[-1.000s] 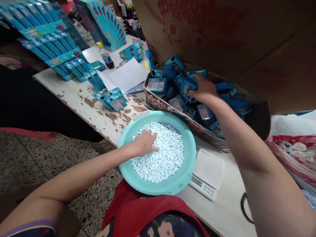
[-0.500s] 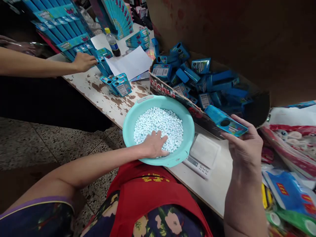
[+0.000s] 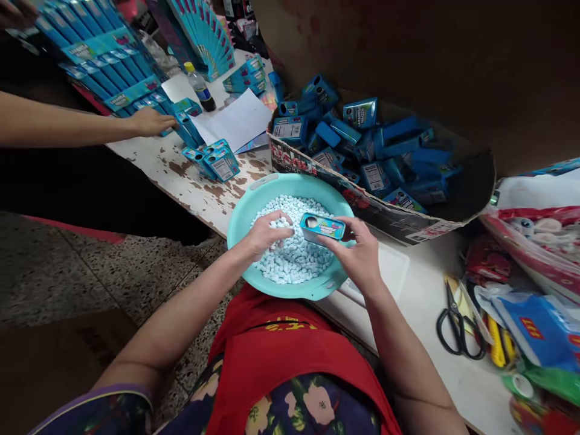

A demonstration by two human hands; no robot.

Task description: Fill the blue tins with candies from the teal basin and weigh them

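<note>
A turquoise plastic basin (image 3: 238, 241) full of small pale candies (image 3: 294, 266) stands at the table's front edge. Over its left part, my left hand (image 3: 267, 234) is curled around a handful of the candies, some showing between thumb and fingers. My right hand (image 3: 360, 248) grips a small blue candy box (image 3: 322, 226) above the basin's right side. The box is tilted, with its round opening towards my left hand. Behind the basin, a cardboard carton (image 3: 312, 166) holds a heap of similar blue boxes (image 3: 348, 136).
A white scale (image 3: 392, 266) lies partly under my right forearm. Black scissors (image 3: 457, 326) and packaged goods (image 3: 539, 326) lie at right. At left, a co-worker's hand (image 3: 151, 122) reaches towards blue boxes (image 3: 188, 130) near a bottle (image 3: 199, 87) and white paper (image 3: 235, 118).
My right hand has brought the blue candy box left, from beside the carton to over the basin. My left hand has lifted from the candies, now holding some. The co-worker's hand moved slightly.
</note>
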